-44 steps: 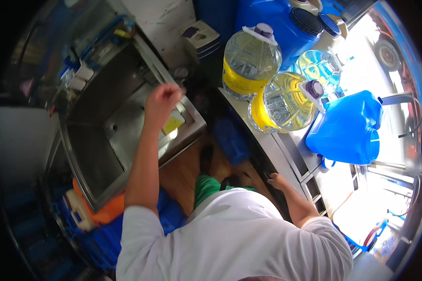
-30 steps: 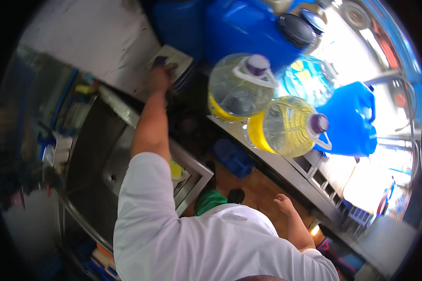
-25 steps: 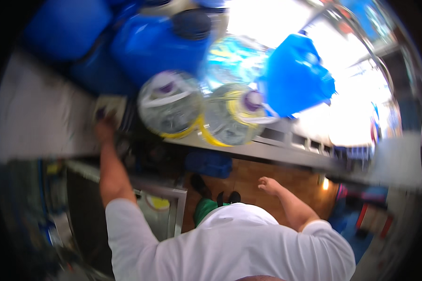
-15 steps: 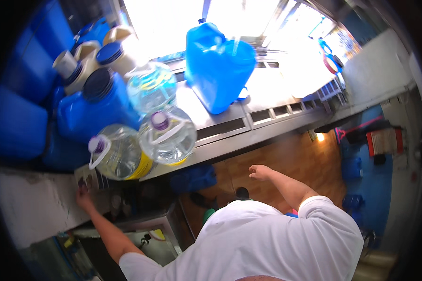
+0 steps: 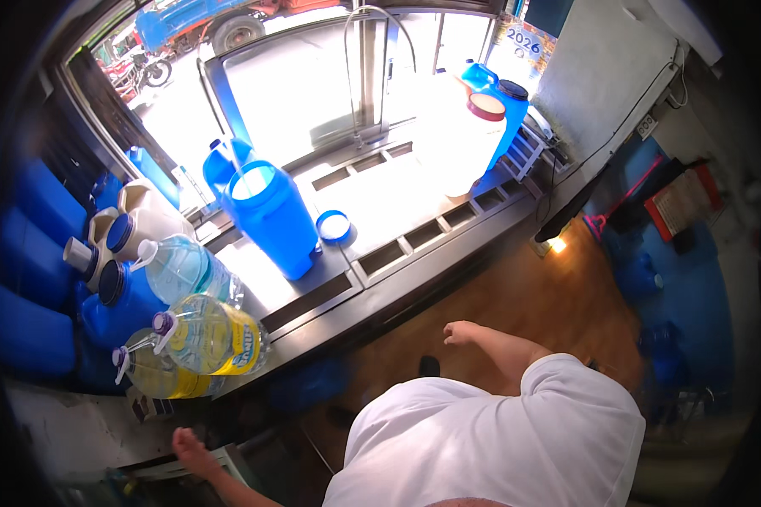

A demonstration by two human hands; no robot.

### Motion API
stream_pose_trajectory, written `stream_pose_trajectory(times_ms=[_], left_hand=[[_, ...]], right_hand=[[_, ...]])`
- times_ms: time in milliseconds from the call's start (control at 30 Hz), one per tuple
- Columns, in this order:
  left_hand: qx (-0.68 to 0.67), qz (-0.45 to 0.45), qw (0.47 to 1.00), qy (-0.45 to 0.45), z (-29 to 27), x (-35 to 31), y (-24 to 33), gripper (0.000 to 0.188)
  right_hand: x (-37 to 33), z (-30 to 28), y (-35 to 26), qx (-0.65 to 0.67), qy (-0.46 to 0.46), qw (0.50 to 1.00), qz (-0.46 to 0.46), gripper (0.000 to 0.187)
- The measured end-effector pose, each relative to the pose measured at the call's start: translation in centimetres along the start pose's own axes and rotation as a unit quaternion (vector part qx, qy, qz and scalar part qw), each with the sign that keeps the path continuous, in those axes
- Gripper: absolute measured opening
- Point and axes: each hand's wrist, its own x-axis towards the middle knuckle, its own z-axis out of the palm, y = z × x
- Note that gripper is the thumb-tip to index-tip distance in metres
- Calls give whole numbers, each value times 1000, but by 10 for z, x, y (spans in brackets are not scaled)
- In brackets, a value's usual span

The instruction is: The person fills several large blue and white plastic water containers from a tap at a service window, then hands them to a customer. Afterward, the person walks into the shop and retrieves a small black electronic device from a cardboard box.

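My left hand (image 5: 194, 451) is raised below the bottle group at the lower left, its fingers curled in and nothing showing in them; it touches nothing visible. My right hand (image 5: 465, 333) hangs over the floor in front of the counter, empty, its fingers loosely bent and a little apart. On the counter stands an uncapped blue jug (image 5: 276, 224), with a pale stream running into its mouth. Beside it lies a round blue lid (image 5: 334, 226). Clear water bottles (image 5: 201, 331) with yellow labels, one of them bluish, crowd the counter's left end.
Blue jugs (image 5: 27, 325) and a cream jug (image 5: 150, 209) are stacked at the left. A glaring white jug (image 5: 465, 152) with a red lid and a blue jug (image 5: 516, 114) stand farther right. The counter's metal edge (image 5: 380, 296) runs diagonally. Blue containers (image 5: 638, 279) sit by the right wall.
My left hand has come away from the small dark panel by the left wall and dropped lower. My right hand stays nearly in place. The view has turned, bringing the window and street in.
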Motion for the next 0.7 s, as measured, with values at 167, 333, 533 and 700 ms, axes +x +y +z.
stream_pose_trajectory(times_ms=[167,333,533,700], left_hand=[[-43,25,955,-291,170,-176,79,17],[-32,155,853,-498,312,-253,177,31],[-42,233,790,-565,436,-250,283,39],[-2,250,762,-598,529,-255,340,54]], right_hand=[[-3,-41,138,114,111,980,116,47],[-29,-34,244,208,192,953,106,46],[-66,13,310,291,53,951,92,21],[-65,-46,354,427,78,876,213,32]])
